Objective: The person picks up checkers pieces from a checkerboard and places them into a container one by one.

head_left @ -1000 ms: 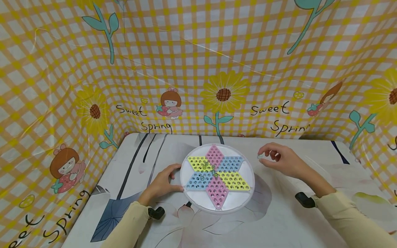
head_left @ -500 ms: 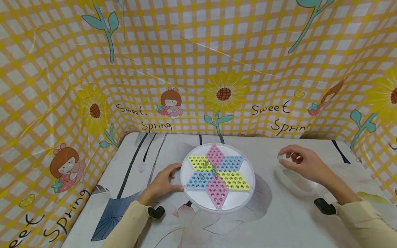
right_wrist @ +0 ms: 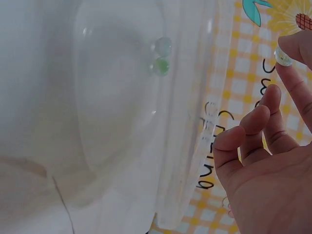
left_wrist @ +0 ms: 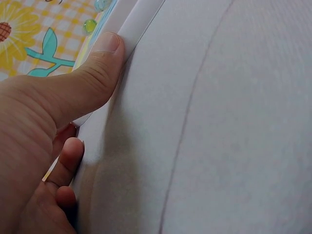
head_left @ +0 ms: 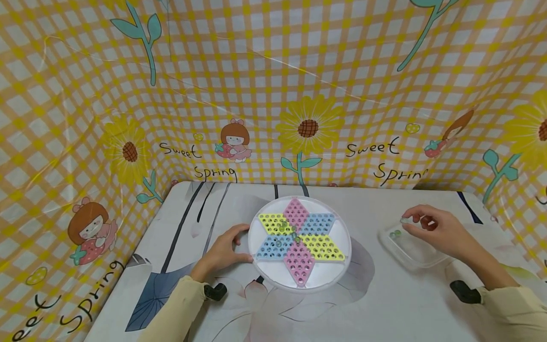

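Note:
A round white Chinese checkers board point(head_left: 331, 275) with a pink, yellow and blue star lies mid-table in the head view. Several glass marbles point(head_left: 294, 235) sit in its holes near the centre and left. My left hand point(head_left: 223, 249) holds the board's left rim; in the left wrist view the thumb point(left_wrist: 100, 68) lies along the white edge. Between thumb and index finger, my right hand point(head_left: 436, 227) pinches a clear marble point(right_wrist: 283, 57). That hand is over a clear plastic container point(head_left: 416, 263), where a green marble point(right_wrist: 161, 66) and a pale marble point(right_wrist: 162, 47) lie.
A white flower-printed cloth point(head_left: 342, 318) covers the table. Yellow checked fabric point(head_left: 265, 95) with sunflowers and lettering rises behind it and at both sides.
My right hand has moved right, from beside the board to over the clear container, with the marble still pinched. The left hand and the board have stayed put.

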The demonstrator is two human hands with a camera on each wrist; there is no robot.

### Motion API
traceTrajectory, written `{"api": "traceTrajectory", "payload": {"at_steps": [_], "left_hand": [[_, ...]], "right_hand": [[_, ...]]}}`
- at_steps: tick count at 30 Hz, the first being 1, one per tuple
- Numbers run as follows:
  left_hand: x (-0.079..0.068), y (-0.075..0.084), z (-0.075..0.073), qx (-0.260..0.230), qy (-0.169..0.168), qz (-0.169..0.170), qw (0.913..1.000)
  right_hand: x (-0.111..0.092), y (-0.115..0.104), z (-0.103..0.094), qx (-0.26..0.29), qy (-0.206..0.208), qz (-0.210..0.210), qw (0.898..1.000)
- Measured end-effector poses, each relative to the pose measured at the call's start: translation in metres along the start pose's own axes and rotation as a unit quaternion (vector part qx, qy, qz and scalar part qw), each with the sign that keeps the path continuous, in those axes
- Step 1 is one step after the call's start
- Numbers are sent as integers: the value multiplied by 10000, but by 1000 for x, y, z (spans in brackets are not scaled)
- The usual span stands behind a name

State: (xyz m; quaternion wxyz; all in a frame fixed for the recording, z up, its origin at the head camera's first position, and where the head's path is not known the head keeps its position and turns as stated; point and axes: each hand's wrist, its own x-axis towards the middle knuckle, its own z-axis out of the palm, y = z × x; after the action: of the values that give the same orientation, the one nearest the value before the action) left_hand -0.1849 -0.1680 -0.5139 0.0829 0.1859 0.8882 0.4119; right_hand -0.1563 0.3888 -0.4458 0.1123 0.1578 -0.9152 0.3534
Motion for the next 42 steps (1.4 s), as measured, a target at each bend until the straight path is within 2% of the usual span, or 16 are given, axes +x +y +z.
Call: {"api": "traceTrajectory", "payload": {"at_steps": [11, 16, 24, 42], "left_hand": [[0, 1, 0, -32, 18, 7, 10000], [1, 1, 0, -29, 30, -24, 10000], [0, -1, 1, 8, 2, -89, 10000], [-1, 2, 0, -41, -15, -78, 10000]], "right_hand": [[-4, 5, -4, -211, -129, 383, 9990], [-4, 5, -2, -320, -310, 475, 9979], [-5, 8, 2, -475, -404, 304, 9976], [-8, 14, 4, -527, -517, 274, 9969]]}}
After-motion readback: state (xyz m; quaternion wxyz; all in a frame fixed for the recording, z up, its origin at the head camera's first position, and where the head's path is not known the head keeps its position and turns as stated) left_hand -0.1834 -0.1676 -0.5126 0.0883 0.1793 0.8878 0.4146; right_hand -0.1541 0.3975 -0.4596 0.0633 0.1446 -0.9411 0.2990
